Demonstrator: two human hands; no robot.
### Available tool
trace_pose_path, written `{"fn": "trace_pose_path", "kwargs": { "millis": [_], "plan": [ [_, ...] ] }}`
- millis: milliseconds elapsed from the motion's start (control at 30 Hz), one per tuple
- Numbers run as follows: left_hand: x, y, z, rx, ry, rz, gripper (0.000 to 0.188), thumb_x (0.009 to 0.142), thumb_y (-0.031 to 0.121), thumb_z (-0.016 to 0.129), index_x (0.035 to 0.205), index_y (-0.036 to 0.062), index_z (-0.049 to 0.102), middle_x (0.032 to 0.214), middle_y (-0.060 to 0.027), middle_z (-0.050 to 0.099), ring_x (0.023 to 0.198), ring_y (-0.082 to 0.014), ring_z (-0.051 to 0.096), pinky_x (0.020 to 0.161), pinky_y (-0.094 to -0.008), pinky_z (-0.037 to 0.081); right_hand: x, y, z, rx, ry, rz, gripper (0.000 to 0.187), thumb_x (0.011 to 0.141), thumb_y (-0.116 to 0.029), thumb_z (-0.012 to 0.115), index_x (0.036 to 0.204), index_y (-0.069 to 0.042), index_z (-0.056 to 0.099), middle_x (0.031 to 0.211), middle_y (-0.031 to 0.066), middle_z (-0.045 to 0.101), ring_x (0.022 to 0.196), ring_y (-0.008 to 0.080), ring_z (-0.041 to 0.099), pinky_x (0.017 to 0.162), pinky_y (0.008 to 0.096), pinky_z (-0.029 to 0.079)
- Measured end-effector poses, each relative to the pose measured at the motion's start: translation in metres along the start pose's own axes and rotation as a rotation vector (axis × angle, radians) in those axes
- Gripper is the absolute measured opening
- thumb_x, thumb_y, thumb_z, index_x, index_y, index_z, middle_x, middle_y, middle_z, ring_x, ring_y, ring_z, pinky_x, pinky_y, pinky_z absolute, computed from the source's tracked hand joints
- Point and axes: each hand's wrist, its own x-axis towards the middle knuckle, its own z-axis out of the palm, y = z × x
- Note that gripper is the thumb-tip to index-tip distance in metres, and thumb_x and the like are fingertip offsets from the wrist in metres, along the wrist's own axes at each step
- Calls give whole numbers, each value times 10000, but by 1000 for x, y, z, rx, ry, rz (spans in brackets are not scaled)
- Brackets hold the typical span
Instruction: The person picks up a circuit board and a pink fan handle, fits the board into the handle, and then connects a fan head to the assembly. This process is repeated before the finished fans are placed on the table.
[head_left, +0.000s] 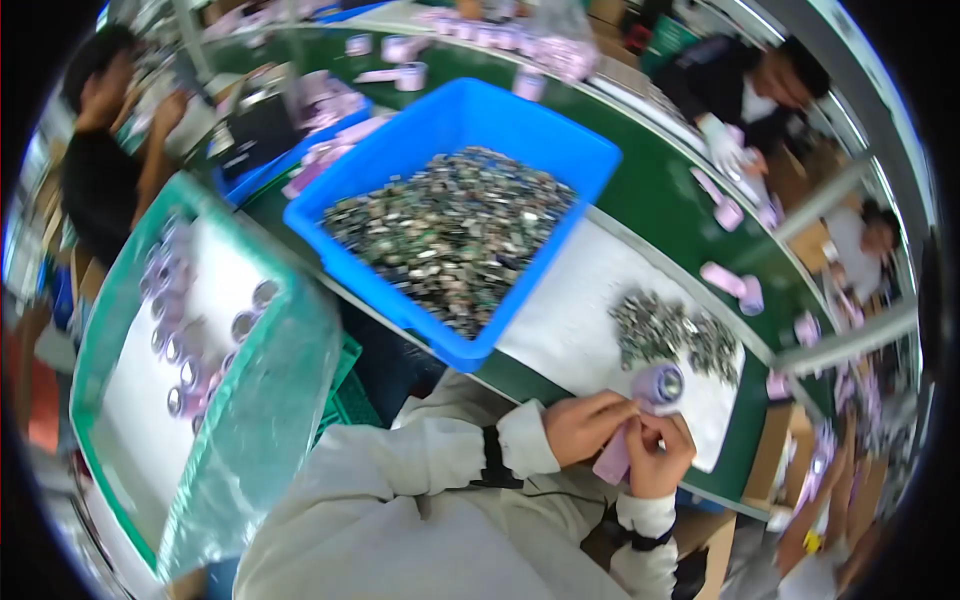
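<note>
Both my hands are close together at the front of the bench, on a lilac handheld device (612, 460) with a round head and a pink handle. Its head (658, 385) faces up and shows a shiny round centre. My right hand (660, 455) is closed around the handle. The fingers of my left hand (590, 425) are pinched at the neck below the head; whether they hold a small part there is hidden. Just beyond the hands, a loose pile of small metallic parts (665, 335) lies on a white sheet (570, 320).
A blue bin (465, 350) heaped with small mixed parts (450, 240) stands on the bench. At left is a green crate (90, 400) with plastic lining and several lilac devices (170, 345). More devices (725, 210) lie on the green conveyor (660, 210). Other people work around it.
</note>
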Motion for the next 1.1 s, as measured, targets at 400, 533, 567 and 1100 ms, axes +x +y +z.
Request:
{"fn": "trace_pose_path", "kwargs": {
  "millis": [400, 533, 567, 1100],
  "plan": [
    [61, -24, -27, 201, -216, -241, 478, 832, 136, 760, 1276, 44, 611, 1394, -240, 478, 1283, -407, 470, 1058, -445, 412, 91, 52, -97, 675, -277, 539, 219, 951, -196, 563, 1068, -16, 609, 837, 48, 658, 623, 130, 613, 518, 239, 449],
    [59, -14, -13, 283, -238, -228, 422, 841, 134, 746, 1240, 55, 633, 1409, -229, 470, 1268, -416, 474, 1047, -454, 418, 153, 81, -109, 523, -194, 445, 213, 1003, -261, 513, 1035, -55, 557, 838, 55, 672, 653, 148, 660, 504, 245, 473],
    [60, -14, -13, 343, -229, -213, 399, 843, 132, 742, 1222, 57, 644, 1409, -222, 477, 1261, -414, 482, 1042, -454, 423, 173, 86, -105, 482, -133, 424, 184, 1002, -244, 516, 1025, -65, 552, 843, 57, 678, 666, 153, 668, 512, 257, 490],
    [53, -20, -6, 328, -194, -247, 254, 867, 115, 717, 1113, 54, 702, 1390, -208, 513, 1225, -395, 525, 1004, -451, 456, 353, 185, 61, -296, -393, 55, 610, 740, -436, 759, 1263, -139, 660, 1224, 141, 678, 1159, 336, 622, 1027, 379, 469]
  ]
}}
